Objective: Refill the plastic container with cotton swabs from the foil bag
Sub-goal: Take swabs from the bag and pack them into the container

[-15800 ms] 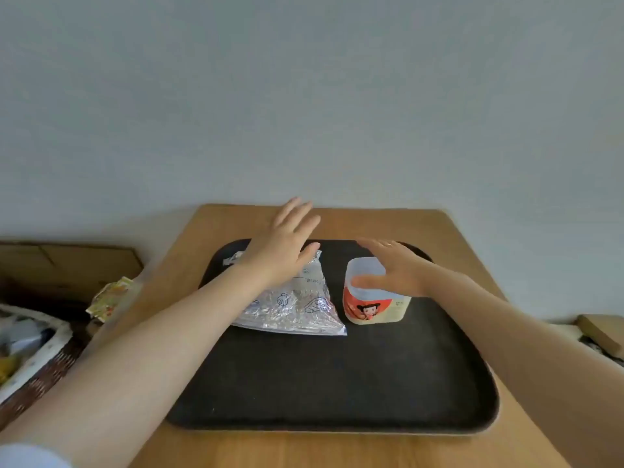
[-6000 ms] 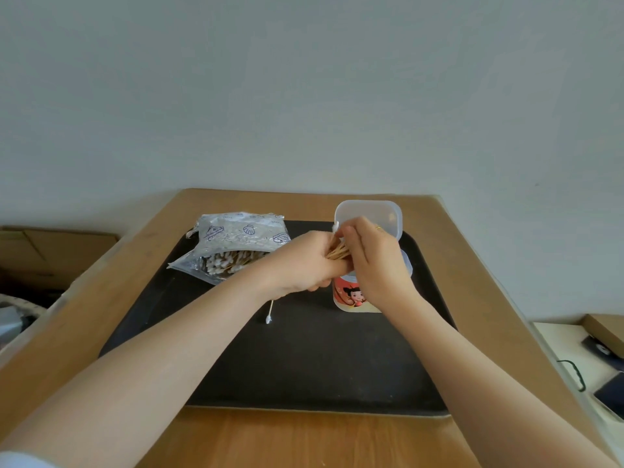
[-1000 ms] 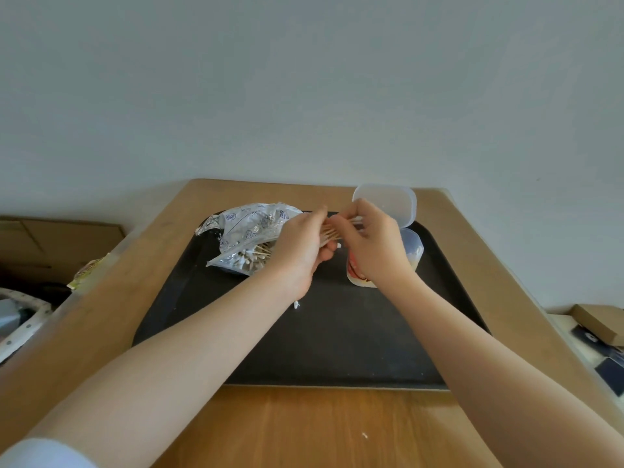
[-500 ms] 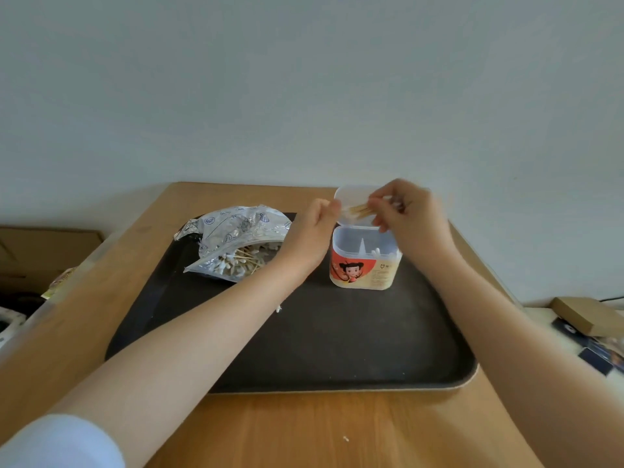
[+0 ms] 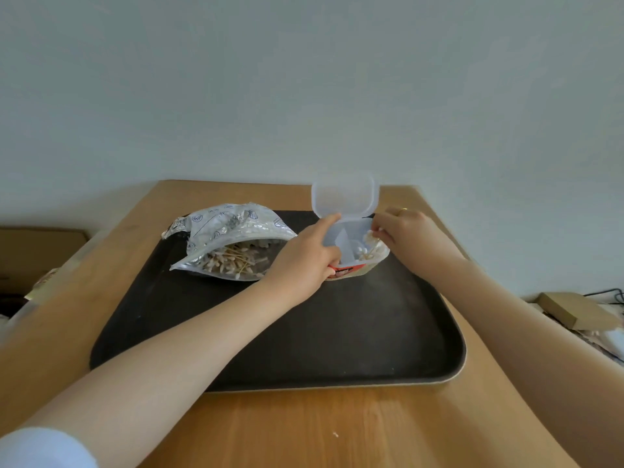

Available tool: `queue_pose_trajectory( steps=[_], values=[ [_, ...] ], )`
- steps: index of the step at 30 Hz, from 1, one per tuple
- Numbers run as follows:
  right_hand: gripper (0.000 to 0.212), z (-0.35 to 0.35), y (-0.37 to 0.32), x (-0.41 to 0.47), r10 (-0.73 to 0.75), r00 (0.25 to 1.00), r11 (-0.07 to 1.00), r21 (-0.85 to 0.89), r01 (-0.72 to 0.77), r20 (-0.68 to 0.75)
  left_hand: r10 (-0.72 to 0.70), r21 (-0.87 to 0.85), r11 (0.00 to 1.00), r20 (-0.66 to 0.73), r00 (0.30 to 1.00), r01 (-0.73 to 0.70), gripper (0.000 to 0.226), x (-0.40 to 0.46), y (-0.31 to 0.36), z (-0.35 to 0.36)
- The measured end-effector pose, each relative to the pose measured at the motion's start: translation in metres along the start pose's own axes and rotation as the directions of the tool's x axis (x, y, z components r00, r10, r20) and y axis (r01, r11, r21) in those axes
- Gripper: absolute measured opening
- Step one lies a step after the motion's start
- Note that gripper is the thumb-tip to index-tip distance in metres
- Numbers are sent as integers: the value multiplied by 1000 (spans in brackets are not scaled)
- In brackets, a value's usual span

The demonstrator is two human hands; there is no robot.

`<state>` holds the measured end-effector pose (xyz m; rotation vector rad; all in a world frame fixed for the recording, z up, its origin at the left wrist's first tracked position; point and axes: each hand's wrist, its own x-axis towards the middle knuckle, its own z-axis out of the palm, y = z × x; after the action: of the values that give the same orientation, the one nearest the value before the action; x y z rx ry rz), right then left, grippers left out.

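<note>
Left hand (image 5: 305,261) steadies the tilted plastic container (image 5: 351,246) on the tray (image 5: 337,349), index finger out, while right hand (image 5: 410,236) pinches cotton swabs (image 5: 369,246) into its mouth; foil bag (image 5: 229,244) lies just left, opening toward the near side, nearer the left hand

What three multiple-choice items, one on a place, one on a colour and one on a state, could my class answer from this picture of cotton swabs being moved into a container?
1. Where does the foil bag lie?
A. on the tray, left of the container
B. on the bare wood
C. inside the container

2. What colour is the tray?
A. white
B. black
C. red

3. How is the lid of the plastic container?
A. shut
B. lying on the tray
C. flipped up and open

Answers: 1 A, the bag rests on the tray's left part. 2 B, its surface is dark. 3 C, it stands up behind the container while the right hand puts cotton swabs in and the left hand steadies it.
</note>
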<state>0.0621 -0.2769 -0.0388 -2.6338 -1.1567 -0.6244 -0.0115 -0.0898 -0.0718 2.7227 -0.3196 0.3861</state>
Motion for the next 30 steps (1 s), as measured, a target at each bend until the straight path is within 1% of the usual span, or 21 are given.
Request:
queue_pose_trajectory(
  steps=[1, 4, 5, 7, 9, 11, 13, 14, 16, 17, 18, 19, 21, 23, 25, 27, 28, 30],
  values=[
    [5, 2, -3, -2, -42, 999, 999, -34, 42, -2, 0, -39, 999, -13, 1000, -1, 38, -3, 1, 0],
    [28, 6, -11, -7, -102, 995, 986, -133, 101, -1, -83, -296, 953, -29, 996, 71, 49, -9, 7, -1],
    [34, 7, -15, -9, -108, 994, 979, -173, 108, 7, -79, -327, 943, -42, 996, 61, 51, -10, 8, 0],
    [38, 12, -19, -15, -112, 993, 965, -236, 116, 31, -42, -316, 948, -61, 997, 21, 52, -13, 10, 0],
    [35, 21, -21, -22, -78, 994, 959, -266, 94, 70, 11, -263, 964, -71, 997, -29, 54, -14, 9, 1],
    [24, 29, -23, -27, -53, 995, 966, -248, 71, 78, 76, -147, 985, -87, 993, -88, 54, -14, 5, 4],
    [11, 34, -23, -30, -40, 999, 979, -200, 41, 10, 143, 34, 989, -89, 986, -141, 43, -13, -1, 9],
    [11, 34, -23, -32, -27, 1000, 981, -191, 27, -1, 174, 105, 981, -86, 981, -164, 37, -12, -5, 10],
    [44, 32, -26, -33, 26, 994, 979, -204, -3, 109, 219, 173, 964, -87, 972, -202, 24, -13, -10, 9],
    [57, 30, -28, -33, 41, 985, 980, -201, -7, 166, 238, 187, 958, -89, 967, -218, 17, -13, -11, 9],
    [62, 28, -28, -33, 48, 978, 982, -189, -9, 204, 251, 199, 953, -95, 963, -229, 14, -13, -12, 8],
    [62, 26, -29, -33, 52, 971, 984, -180, -10, 232, 261, 202, 950, -98, 960, -237, 16, -13, -12, 8],
    [53, 25, -30, -29, 28, 961, 982, -186, 25, 276, 258, 180, 954, -94, 961, -239, 18, -12, -12, 8],
    [46, 27, -28, -26, 4, 959, 985, -168, 45, 284, 245, 163, 960, -93, 965, -228, 17, -11, -12, 8],
    [39, 28, -27, -26, -9, 972, 988, -148, 45, 235, 215, 123, 971, -91, 972, -203, 15, -9, -11, 8],
    [34, 29, -26, -24, 9, 983, 990, -142, 18, 184, 159, 64, 986, -101, 982, -153, 11, -6, -11, 8],
    [34, 29, -26, -22, 29, 983, 991, -132, -5, 179, 123, 42, 992, -108, 986, -119, 16, -4, -11, 7],
    [34, 25, -26, -13, 101, 967, 987, -142, -69, 235, 51, 34, 998, -103, 993, -48, 30, -1, -14, 2]
  ],
)
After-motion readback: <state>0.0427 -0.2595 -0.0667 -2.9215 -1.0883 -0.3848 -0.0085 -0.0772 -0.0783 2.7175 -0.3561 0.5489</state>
